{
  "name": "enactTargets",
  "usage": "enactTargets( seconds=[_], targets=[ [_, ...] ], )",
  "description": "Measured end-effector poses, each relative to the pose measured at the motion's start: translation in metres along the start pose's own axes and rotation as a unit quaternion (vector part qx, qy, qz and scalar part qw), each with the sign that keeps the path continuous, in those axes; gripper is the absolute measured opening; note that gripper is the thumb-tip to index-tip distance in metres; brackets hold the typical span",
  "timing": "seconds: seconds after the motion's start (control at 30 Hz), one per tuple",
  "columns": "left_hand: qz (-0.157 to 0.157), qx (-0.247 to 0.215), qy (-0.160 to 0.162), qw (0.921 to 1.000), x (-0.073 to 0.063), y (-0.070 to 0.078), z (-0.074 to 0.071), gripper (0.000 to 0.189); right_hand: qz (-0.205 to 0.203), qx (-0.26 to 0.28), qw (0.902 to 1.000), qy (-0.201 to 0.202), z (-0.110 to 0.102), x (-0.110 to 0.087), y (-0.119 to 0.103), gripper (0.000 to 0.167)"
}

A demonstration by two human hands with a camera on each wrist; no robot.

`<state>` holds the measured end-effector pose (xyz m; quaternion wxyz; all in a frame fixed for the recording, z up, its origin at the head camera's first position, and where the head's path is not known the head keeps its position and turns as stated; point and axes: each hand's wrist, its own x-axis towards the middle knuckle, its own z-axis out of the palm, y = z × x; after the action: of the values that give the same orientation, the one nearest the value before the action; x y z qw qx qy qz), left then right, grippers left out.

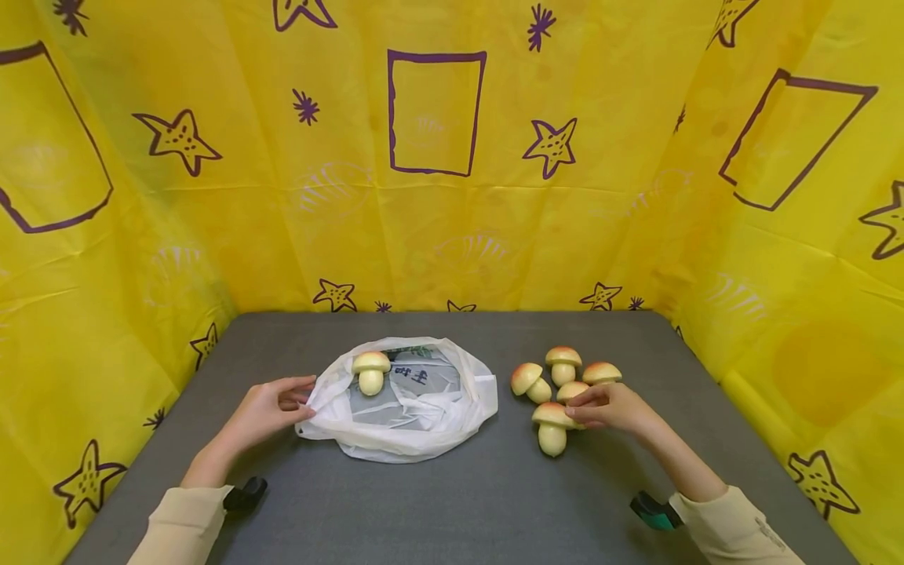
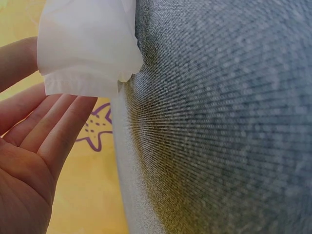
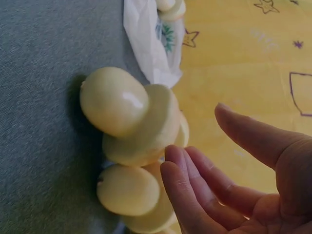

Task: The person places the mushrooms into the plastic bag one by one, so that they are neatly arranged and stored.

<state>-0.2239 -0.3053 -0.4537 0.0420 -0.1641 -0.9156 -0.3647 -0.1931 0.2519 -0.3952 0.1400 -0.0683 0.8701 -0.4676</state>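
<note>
A white plastic bag (image 1: 417, 449) lies on the table with its mouth spread. Inside it, near the left rim, is one toy mushroom (image 1: 370, 375) with a yellow and orange cap. At the bag's left edge my left hand (image 1: 264, 408) holds the rim; in the left wrist view the bag's flap (image 2: 87, 48) hides the fingertips. Several similar mushrooms (image 1: 527, 380) are grouped to the right of the bag. My right hand (image 1: 614, 408) is at the front mushroom (image 3: 114, 102), thumb and fingers apart with nothing between them in the right wrist view.
The grey table (image 1: 452, 518) runs back to a yellow curtain (image 1: 452, 235) with purple drawings, which also encloses both sides. A dark wrist device (image 1: 246, 496) sits below the left wrist, and another (image 1: 655, 512) below the right.
</note>
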Motion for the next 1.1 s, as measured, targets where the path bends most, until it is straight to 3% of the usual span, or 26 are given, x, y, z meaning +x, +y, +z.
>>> enactTargets(
  seconds=[0.5, 0.93, 1.1],
  targets=[
    [0.002, -0.001, 0.003, 1.0, -0.001, 0.0, 0.002, 0.054, 0.017, -0.013, 0.9994, -0.027, 0.002, -0.003, 0.023, 0.038],
    [-0.003, -0.002, 0.002, 1.0, -0.002, 0.001, 0.001, 0.054, 0.017, -0.022, 0.9989, -0.037, 0.027, 0.004, 0.023, 0.036],
    [-0.002, -0.005, 0.0, 1.0, -0.002, 0.001, 0.001, 0.054, 0.008, -0.042, 0.9989, -0.022, 0.038, 0.009, 0.019, 0.033]
  ],
)
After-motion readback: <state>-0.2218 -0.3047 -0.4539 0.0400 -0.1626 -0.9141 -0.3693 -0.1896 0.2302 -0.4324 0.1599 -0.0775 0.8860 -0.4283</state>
